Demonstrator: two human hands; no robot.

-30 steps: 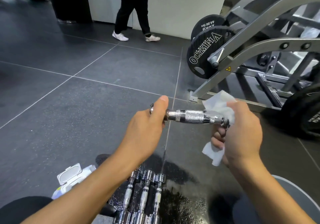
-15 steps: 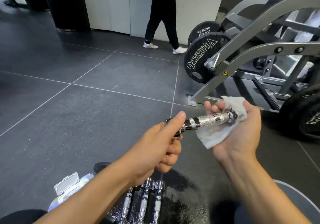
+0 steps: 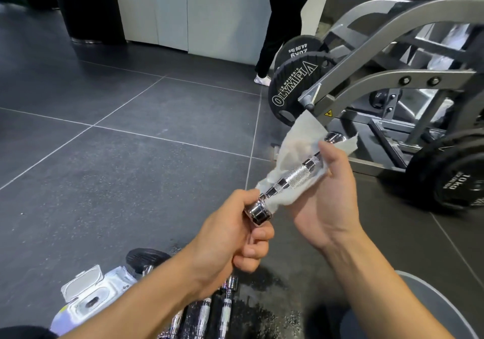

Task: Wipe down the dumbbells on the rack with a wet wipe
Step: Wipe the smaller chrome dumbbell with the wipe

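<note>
1. Now, at far right, a grey plate-loaded machine [image 3: 392, 58], unmoved, with a black Olympia weight plate [image 3: 293, 87] on its left side and a 10 kg plate [image 3: 455, 178] nearer, at lower right.
2. Along the far wall, a passer-by in black trousers [image 3: 285, 24], farther right than a second ago and now partly behind the Olympia weight plate.
3. At near left, an open-lidded wet wipe pack [image 3: 91, 296]. Just right of it, a row of chrome dumbbell handles [image 3: 204, 312] lying side by side, cleaned or not, impossible to tell.
4. Left hand [image 3: 230, 236]: fingers curled, thumb and forefinger pinching the near end collar of the held dumbbell handle [image 3: 296, 176]. Drawn in toward the body since a second ago.
5. Right hand [image 3: 324, 202]: palm up, cupped beneath, thumb laid over the cloth, fingers hidden behind it. Fisted round the far end cap a second ago, opened out since.
6. Held dumbbell handle: mid-scene between both hands, no longer level. Near end low, far end raised toward the far right, knurled grip resting on the cloth.
7. Wet wipe [image 3: 296, 142]: bunched at one end before, now spread under almost the whole shaft. Probably done with the end cap and re-laid for wrapping and rubbing the knurled middle.
</note>
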